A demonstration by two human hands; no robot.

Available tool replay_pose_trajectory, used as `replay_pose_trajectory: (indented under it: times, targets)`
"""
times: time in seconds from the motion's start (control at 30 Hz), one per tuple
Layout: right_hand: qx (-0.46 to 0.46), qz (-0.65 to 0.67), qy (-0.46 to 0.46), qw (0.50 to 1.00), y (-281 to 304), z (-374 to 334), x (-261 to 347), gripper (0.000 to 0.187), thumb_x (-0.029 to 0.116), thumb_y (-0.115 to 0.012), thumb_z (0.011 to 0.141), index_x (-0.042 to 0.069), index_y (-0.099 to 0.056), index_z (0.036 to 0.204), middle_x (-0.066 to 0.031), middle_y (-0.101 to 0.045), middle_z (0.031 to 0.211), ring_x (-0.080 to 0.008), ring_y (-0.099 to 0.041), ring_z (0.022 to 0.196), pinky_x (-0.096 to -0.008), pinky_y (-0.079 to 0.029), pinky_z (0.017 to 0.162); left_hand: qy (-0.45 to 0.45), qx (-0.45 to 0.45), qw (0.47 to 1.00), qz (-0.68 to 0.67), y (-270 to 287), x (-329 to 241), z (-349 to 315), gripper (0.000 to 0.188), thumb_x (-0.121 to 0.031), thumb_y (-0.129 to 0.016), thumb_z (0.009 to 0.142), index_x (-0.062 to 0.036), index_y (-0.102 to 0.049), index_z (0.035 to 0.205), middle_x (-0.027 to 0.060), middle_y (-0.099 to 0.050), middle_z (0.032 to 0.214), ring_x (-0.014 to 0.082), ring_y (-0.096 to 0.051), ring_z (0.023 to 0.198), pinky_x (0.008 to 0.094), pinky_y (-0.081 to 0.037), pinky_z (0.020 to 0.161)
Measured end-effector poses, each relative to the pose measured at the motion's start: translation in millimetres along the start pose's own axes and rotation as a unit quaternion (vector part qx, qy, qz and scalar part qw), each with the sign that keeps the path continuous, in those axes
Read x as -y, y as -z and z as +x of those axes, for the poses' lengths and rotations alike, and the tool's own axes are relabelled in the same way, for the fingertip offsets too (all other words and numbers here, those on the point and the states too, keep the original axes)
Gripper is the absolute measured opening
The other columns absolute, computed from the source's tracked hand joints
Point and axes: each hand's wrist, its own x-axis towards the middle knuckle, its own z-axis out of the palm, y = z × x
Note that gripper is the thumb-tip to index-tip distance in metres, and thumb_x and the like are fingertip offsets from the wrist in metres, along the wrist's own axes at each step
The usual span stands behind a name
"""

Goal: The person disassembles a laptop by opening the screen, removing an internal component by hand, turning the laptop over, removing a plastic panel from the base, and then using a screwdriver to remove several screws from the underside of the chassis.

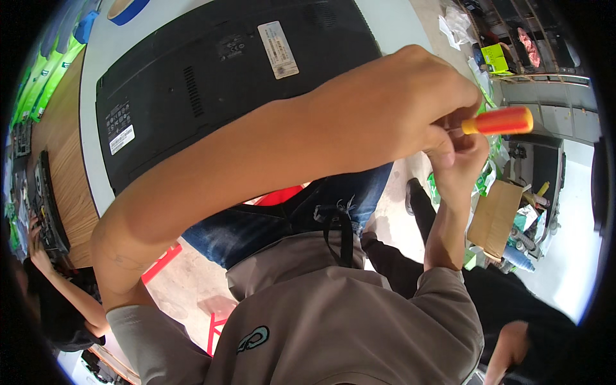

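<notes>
- At far left, a co-worker's hand (42, 253) is by a dark keyboard-like device (50, 202).
- Next, a black laptop (224, 83) lies underside up on the pale table (394, 22), near a blue tape roll (130, 13).
- The wearer's left forearm (276, 141) slants across in front of it, elbow bent out wide, wrist reaching right.
- The left hand (427, 106) is curled, back upward, thumb and fingers pinching the shaft of a screwdriver (497, 120).
- The right hand (470, 154) rises beneath, forearm nearly upright; its fingers are partly hidden, so I can't tell its grip.
- The screwdriver's red-and-yellow handle juts rightward, clear of the laptop.
</notes>
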Motion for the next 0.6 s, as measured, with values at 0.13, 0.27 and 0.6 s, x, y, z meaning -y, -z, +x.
replay_pose_trajectory:
  times: [0.13,0.27,0.6]
  targets:
    - [0.005,-0.044,-0.06,0.997,10.0,-9.7,-6.7,0.059,-0.004,-0.081,0.081,-0.007,-0.054,0.134,-0.0093,-0.069,0.112,-0.0184,-0.067,0.103,-0.0317,-0.053,0.095,0.023,-0.001,1.0,-0.002,1.1,-6.1,-0.1,0.025,-0.01,-0.077,0.069,0.0061,-0.065,0.085,0.0214,-0.063,0.079,0.0387,-0.064,0.081,0.0439,-0.05,0.076]
    - [-0.015,0.037,0.007,0.999,9.9,-8.7,-20.2,0.061,-0.004,-0.081,0.081,-0.008,-0.053,0.135,-0.009,-0.071,0.104,-0.0176,-0.068,0.098,-0.0294,-0.054,0.09,-0.012,-0.005,1.0,0.015,-1.0,-2.6,1.3,0.023,-0.007,-0.074,0.073,0.0051,-0.064,0.089,0.0202,-0.064,0.084,0.0374,-0.064,0.082,0.0428,-0.05,0.074]
    - [0.019,0.148,0.082,0.985,7.5,6.4,-6.8,0.06,-0.012,-0.074,0.082,-0.011,-0.045,0.134,-0.0194,-0.07,0.086,-0.03,-0.073,0.08,-0.0367,-0.063,0.077,0.057,0.038,0.989,0.132,11.6,10.1,-33.1,0.015,-0.004,-0.067,0.086,0.0015,-0.066,0.1,0.0161,-0.064,0.094,0.0326,-0.065,0.087,0.0398,-0.051,0.078]
